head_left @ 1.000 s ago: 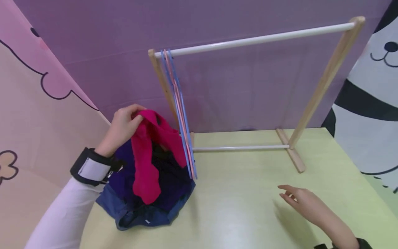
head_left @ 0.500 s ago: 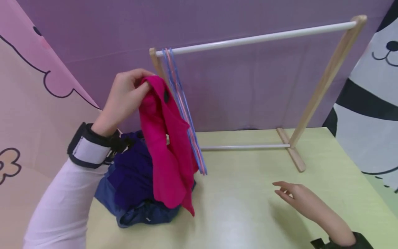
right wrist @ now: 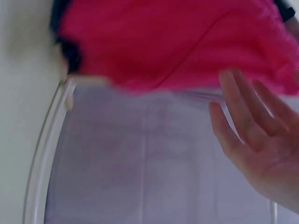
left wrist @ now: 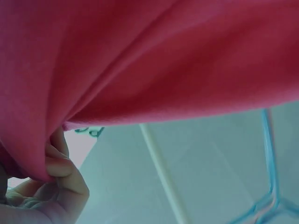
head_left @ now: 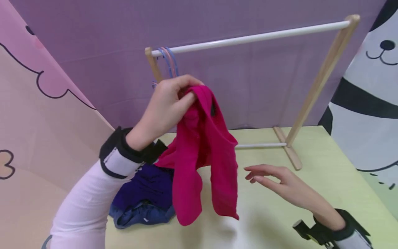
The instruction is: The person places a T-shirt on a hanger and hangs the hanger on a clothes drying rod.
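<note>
The garment [head_left: 188,173] is pinched at its upper edge by the left hand [head_left: 169,103], apparently so that it hangs freely above the table [head_left: 342,186]. Nothing is gripped by the right hand [head_left: 276,178], poised near the garment, fingers relaxed.

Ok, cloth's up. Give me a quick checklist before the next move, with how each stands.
1. Left hand grips the pink cloth: ok, pinched at its upper part.
2. Right hand free: ok, it holds nothing.
3. Right hand on the cloth: not ok, a gap shows in the head view.
4. Cloth spread flat: not ok, it hangs in folds.
5. Cloth clear of the dark pile: cannot tell, they overlap in the head view.
6. Hangers on the top bar: ok, hooked near one end.
</note>
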Demonstrator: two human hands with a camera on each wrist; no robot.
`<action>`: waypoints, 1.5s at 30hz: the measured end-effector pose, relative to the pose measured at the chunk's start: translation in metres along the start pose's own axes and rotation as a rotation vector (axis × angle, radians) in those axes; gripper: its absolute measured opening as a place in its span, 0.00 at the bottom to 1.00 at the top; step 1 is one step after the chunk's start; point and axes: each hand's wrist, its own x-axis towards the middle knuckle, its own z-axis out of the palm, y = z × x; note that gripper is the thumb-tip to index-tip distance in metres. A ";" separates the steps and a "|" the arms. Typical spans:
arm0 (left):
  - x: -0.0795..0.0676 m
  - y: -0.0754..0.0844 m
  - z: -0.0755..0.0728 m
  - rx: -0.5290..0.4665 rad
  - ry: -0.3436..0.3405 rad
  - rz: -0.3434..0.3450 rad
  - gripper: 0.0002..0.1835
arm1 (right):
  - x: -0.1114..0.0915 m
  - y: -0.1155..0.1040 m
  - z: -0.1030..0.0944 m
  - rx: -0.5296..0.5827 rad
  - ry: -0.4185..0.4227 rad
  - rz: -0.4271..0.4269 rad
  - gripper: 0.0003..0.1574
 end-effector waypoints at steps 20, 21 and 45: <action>-0.079 -0.041 0.058 0.001 -0.227 -0.029 0.10 | -0.006 0.023 0.026 0.077 0.341 0.147 0.06; -0.083 -0.043 0.059 0.004 -0.250 -0.025 0.10 | -0.008 0.025 0.024 0.099 0.355 0.172 0.07; -0.147 -0.081 0.077 -0.124 -0.378 -0.347 0.06 | -0.044 0.044 -0.015 -0.097 0.428 0.314 0.09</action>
